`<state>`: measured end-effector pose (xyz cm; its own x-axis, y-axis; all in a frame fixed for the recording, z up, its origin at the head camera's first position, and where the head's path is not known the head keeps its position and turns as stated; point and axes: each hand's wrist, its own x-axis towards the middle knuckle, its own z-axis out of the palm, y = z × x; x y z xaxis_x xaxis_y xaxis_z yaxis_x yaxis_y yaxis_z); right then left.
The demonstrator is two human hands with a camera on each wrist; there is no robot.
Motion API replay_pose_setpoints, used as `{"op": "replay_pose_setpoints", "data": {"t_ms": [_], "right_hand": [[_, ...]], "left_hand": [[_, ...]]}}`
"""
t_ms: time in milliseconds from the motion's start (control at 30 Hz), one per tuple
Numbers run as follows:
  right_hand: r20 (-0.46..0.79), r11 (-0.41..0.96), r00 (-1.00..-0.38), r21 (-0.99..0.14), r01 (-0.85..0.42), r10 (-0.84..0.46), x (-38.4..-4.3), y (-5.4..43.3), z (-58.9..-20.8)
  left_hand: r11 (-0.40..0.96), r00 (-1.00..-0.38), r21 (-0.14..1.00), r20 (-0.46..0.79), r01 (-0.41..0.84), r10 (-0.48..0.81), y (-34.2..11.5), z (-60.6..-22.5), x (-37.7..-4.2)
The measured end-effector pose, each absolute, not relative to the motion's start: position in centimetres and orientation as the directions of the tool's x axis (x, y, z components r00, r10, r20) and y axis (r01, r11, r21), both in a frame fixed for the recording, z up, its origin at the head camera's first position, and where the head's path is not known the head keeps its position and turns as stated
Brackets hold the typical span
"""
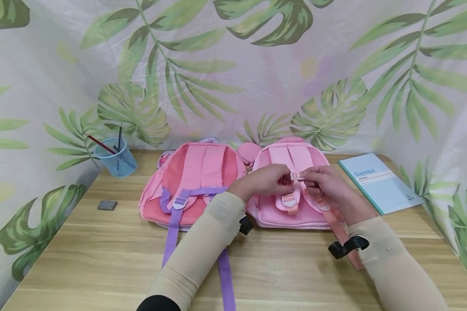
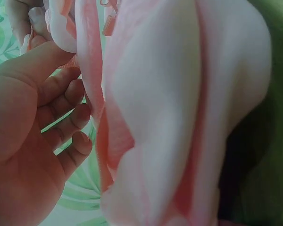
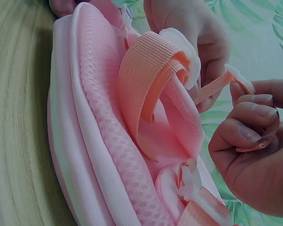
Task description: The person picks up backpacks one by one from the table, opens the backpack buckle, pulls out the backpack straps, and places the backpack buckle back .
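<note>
A pale plastic buckle (image 1: 297, 176) is located above the front panel of the right-hand pink backpack (image 1: 270, 211), between the two hands. The buckle is pinched between the thumb and index finger of the right hand (image 1: 328, 183); the remaining fingers are curled inward, with a short piece of peach webbing (image 3: 251, 149) held beneath them. The left hand (image 1: 270, 179) is positioned at the opposite end of the buckle with its fingers bent and narrowly spaced; whether anything is gripped by its fingertips cannot be told. A narrow peach strap (image 3: 212, 90) is extended between the buckle and the left hand. A second buckle (image 1: 289, 199), fitted with peach webbing, is seated lower on the same pack, and a long peach strap (image 1: 344, 237) is draped over the table edge side of the pack, under the right forearm. A second pink backpack (image 1: 149, 201) with purple straps (image 1: 174, 231) is placed directly to the left. A blue mesh pen cup (image 1: 118, 162), a grey eraser (image 1: 107, 205) and a notebook (image 1: 381, 183) are laid out on the wooden table (image 1: 81, 259).
</note>
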<state>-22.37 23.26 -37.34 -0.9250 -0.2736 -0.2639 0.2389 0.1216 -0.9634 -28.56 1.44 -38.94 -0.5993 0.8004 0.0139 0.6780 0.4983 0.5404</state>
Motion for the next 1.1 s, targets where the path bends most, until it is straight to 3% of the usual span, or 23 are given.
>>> {"op": "replay_pose_setpoints", "data": {"t_ms": [400, 833, 1100], "right_hand": [[-0.274, 0.036, -0.924, -0.961, 0.274, -0.266, -22.2, 23.6, -37.7], [-0.252, 0.122, -0.93, -0.966, 0.227, -0.268, -22.1, 23.6, -37.3], [-0.267, 0.165, -0.935, -0.958, 0.232, -0.232, -22.1, 23.5, -37.3]], "left_hand": [[0.484, -0.606, 0.582, 0.02, 0.653, 0.795, 1.4, -38.9, -28.4], [0.421, -0.665, 0.7, 0.102, 0.576, 0.739, 0.2, -37.9, -28.1], [0.37, -0.648, 0.695, 0.181, 0.617, 0.74, 0.4, -37.4, -28.0]]}}
